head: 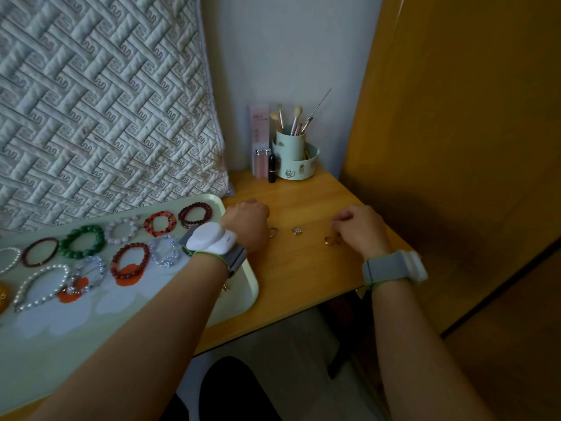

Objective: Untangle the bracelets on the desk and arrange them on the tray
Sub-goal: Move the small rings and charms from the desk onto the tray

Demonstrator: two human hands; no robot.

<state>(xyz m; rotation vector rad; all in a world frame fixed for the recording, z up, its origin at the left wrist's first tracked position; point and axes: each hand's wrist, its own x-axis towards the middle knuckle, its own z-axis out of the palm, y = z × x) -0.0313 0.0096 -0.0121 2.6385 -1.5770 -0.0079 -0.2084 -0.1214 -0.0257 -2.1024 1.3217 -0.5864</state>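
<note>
A pale green tray (239,294) lies at the left of the wooden desk (303,268). Several bead bracelets are laid out apart on it, among them a green one (82,241), a dark red one (195,214) and a pearl strand (39,288). My left hand (247,223) rests on the desk just past the tray's right edge, fingers curled under and hidden, beside a small heart-shaped metal piece (273,232). A silver piece (297,230) lies between my hands. My right hand (361,229) curls its fingertips down onto a small gold piece (331,240).
A mint brush holder (296,156) with makeup brushes, lipsticks (272,168) and a pink box (259,132) stand at the desk's back by the wall. A quilted cushion (100,101) leans behind the tray. A wooden panel (455,147) closes the right side.
</note>
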